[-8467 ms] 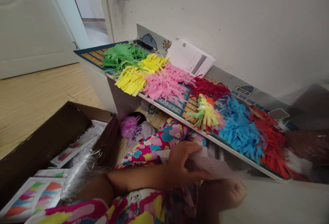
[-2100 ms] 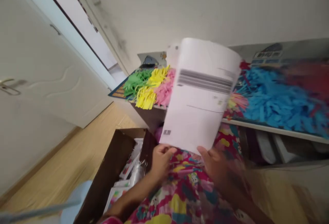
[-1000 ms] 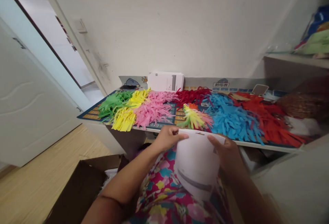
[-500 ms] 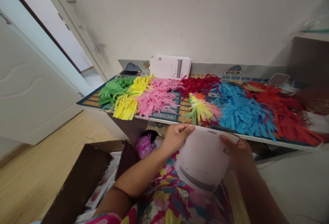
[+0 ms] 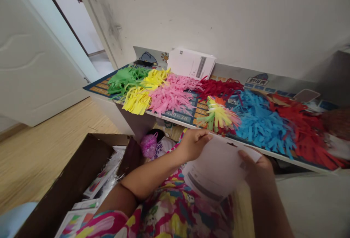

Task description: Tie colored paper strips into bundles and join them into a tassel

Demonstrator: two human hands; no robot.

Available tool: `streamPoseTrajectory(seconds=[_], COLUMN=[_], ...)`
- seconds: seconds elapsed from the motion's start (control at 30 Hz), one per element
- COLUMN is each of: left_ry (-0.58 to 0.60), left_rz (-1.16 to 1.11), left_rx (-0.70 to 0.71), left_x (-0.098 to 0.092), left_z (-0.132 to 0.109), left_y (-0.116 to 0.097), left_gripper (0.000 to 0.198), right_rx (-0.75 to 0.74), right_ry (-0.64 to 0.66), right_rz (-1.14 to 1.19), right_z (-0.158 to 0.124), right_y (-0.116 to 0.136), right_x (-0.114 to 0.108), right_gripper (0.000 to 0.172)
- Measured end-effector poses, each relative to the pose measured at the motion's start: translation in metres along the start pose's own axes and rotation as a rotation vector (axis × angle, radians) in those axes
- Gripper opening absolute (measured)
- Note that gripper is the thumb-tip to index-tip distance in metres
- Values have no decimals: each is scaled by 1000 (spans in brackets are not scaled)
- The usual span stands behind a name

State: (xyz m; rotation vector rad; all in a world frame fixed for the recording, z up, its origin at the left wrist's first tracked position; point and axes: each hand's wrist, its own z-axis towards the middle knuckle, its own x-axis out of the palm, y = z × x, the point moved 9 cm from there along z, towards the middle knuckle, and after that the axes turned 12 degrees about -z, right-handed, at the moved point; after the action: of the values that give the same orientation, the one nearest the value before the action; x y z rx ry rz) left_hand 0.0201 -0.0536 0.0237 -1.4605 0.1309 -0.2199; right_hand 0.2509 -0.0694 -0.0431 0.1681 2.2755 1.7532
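A white printed card (image 5: 216, 165) with a hang slot near its top edge is held over my lap. My left hand (image 5: 194, 146) pinches its upper left corner, and my right hand (image 5: 259, 168) grips the upper right side with the thumb on the face. Just beyond the card, a tied multicoloured tissue-paper tassel (image 5: 218, 113) lies at the table's front. Around it are piles of cut paper strips: green (image 5: 128, 79), yellow (image 5: 137, 101), pink (image 5: 171, 97), dark red (image 5: 220, 88), blue (image 5: 262, 121) and red (image 5: 303, 132).
A stack of white cards (image 5: 188, 63) leans against the wall behind the piles. At lower left stands an open cardboard box (image 5: 62, 176) holding flat packs in clear plastic. A purple plastic bag (image 5: 149, 145) sits below the table. The door (image 5: 32, 55) is at far left.
The view has turned and tilted slightly, showing more of the box. Both hands still hold the card, which now sits more slanted, its right side lower.
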Motion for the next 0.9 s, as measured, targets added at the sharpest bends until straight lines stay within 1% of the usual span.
streamPoseTrajectory(seconds=[0.1, 0.23, 0.3, 0.43, 0.53, 0.6, 0.7, 0.8, 0.9], left_ry=[-20, -66, -47, 26, 58, 68, 78, 76, 35], left_rz=[-16, -72, -115, -198, -275, -269, -171, -106, -111], left_rx=[-5, 15, -39, -166, -173, -179, -206, -207, -174], left_x=[-3, -8, -7, -3, -3, -4, -4, -3, -9], left_z=[0, 3, 5, 6, 6, 7, 11, 13, 13], left_y=[3, 5, 11, 23, 18, 12, 2, -3, -1], left_gripper=[34, 35, 38, 47, 47, 46, 42, 41, 41], right_rx=[-33, -61, -77, -136, -156, -175, -215, -204, -219], right_ry=[57, 108, 156, 225, 303, 350, 357, 351, 280], right_rz=[-48, -25, -10, 5, -9, -10, 21, 37, -16], right_z=[0, -1, -4, -8, -9, -8, -7, -8, -10], right_y=[4, 10, 14, 22, 21, 20, 23, 23, 21], right_x=[5, 13, 19, 28, 34, 38, 38, 41, 39], right_gripper=[49, 49, 48, 46, 44, 44, 43, 46, 46])
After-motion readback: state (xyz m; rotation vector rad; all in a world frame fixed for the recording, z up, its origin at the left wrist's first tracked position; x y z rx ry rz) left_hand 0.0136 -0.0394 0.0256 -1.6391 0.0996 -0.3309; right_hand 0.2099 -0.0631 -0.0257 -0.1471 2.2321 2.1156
